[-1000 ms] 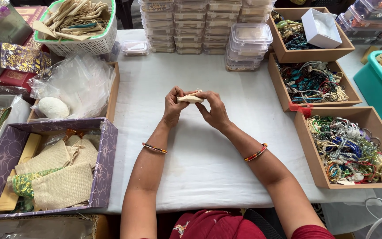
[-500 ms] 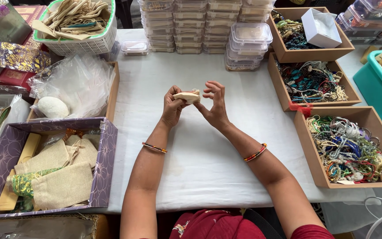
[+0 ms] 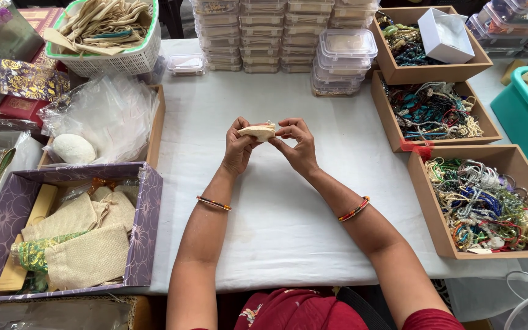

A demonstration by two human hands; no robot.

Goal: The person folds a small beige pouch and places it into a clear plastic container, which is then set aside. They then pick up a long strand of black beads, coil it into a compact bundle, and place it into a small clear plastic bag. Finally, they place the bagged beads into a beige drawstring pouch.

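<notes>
over white table (image 3: 276, 201), hands (image 3: 239, 146) (image 3: 297, 143) lowered pouch (image 3: 258, 131) slightly

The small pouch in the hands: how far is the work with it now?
Done, it seems: several cloth pouches already lie in the purple box. In hand: the left hand and right hand hold one small pouch above the table. Left: three trays still hold beaded strings. Whether this pouch is filled cannot be seen.
</notes>
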